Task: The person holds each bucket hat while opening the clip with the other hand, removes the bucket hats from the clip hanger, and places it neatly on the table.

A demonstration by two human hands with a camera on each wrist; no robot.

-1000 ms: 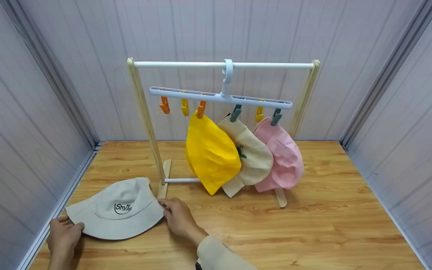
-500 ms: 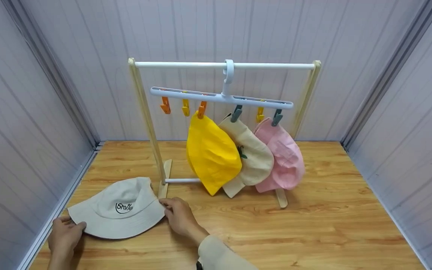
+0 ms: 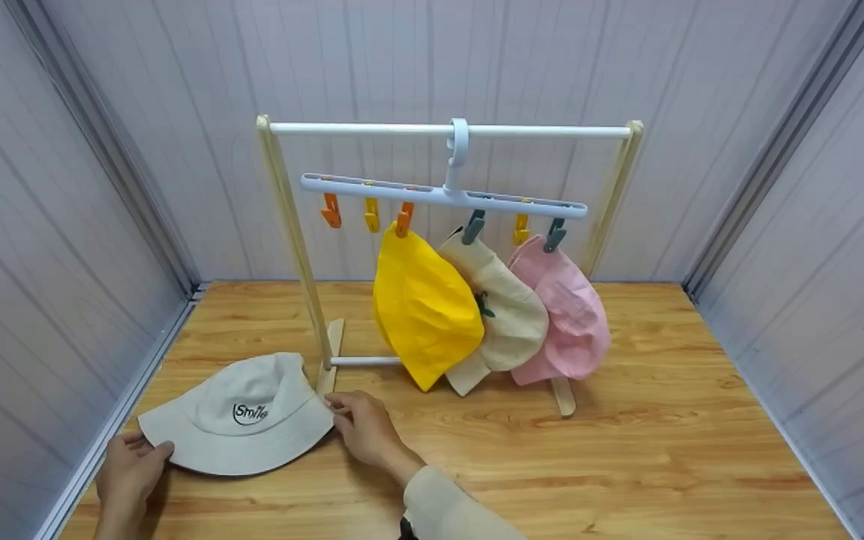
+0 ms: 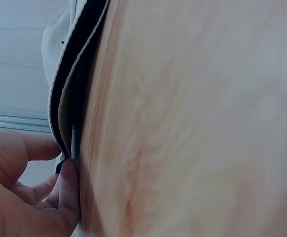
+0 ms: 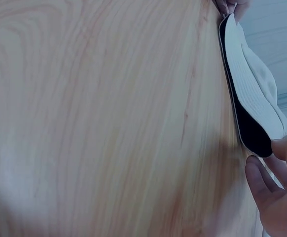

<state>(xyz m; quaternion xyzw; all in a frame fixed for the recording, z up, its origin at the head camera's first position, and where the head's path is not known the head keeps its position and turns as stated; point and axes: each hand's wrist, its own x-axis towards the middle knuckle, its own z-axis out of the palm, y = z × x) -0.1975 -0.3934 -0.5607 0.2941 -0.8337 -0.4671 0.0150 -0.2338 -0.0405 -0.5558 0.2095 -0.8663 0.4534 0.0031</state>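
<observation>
At the far left, the left hand [image 3: 130,472] pinches one end of the brim of the off-white "Smile" hat [image 3: 237,416], thumb against fingers; its wrist view shows two brim edges drawn together there, dark lining between. The hat lies flattened, low at the counter [image 3: 627,465], by the rack's left foot; whether it touches the wood I cannot tell. At the hat's other end the right hand [image 3: 368,427] grips the brim, thumb on the upper side.

Further right, from the hanger [image 3: 439,195], an orange clip [image 3: 331,211] and a yellow clip [image 3: 371,216] hang with nothing in them; next come a yellow hat [image 3: 428,311], a beige hat [image 3: 514,319] and a pink hat [image 3: 574,315], each clipped by its edge.

The step in hand, I judge, is folding the fourth hat and taking hold of it for hanging; the next move would call for lifting it with the brim edges kept together, then freeing one of the hands to squeeze an unused clip.
</observation>
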